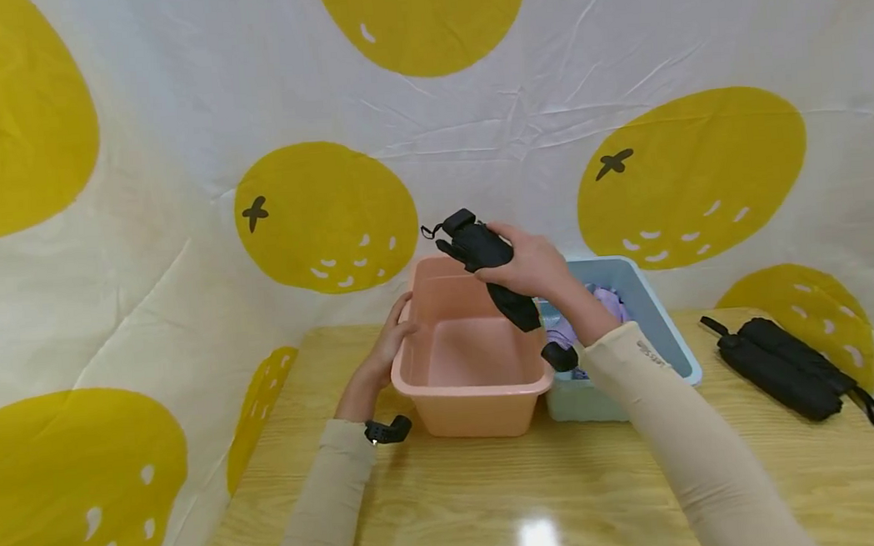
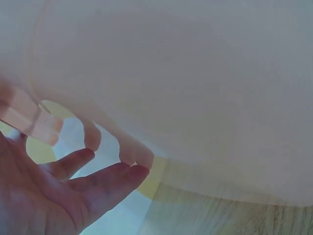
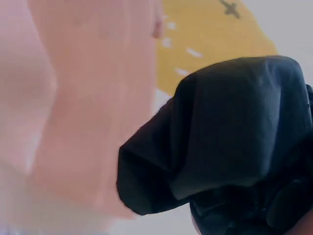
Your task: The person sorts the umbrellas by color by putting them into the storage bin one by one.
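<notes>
My right hand (image 1: pixel 530 263) grips a folded black umbrella (image 1: pixel 484 245) above the right side of a pink basin (image 1: pixel 475 396). A thin loop hangs at the umbrella's upper end; its lower end tilts toward the basin's right rim. Black fabric (image 3: pixel 234 122) fills much of the right wrist view, hiding most of the fingers. On the basin's left rim, my left hand (image 1: pixel 393 338) has its thumb at the top edge. The left wrist view shows its fingertips (image 2: pixel 139 171) against the basin's glossy outer wall (image 2: pixel 195 98). The basin's visible floor is bare.
Right of the pink basin stands a light blue basin (image 1: pixel 653 314) with lilac cloth (image 1: pixel 610 304) inside, partly behind my right arm. More folded black umbrellas (image 1: pixel 784 369) with strap loops lie at the wooden table's (image 1: pixel 451 498) right side. A fruit-printed curtain (image 1: pixel 472 112) hangs behind.
</notes>
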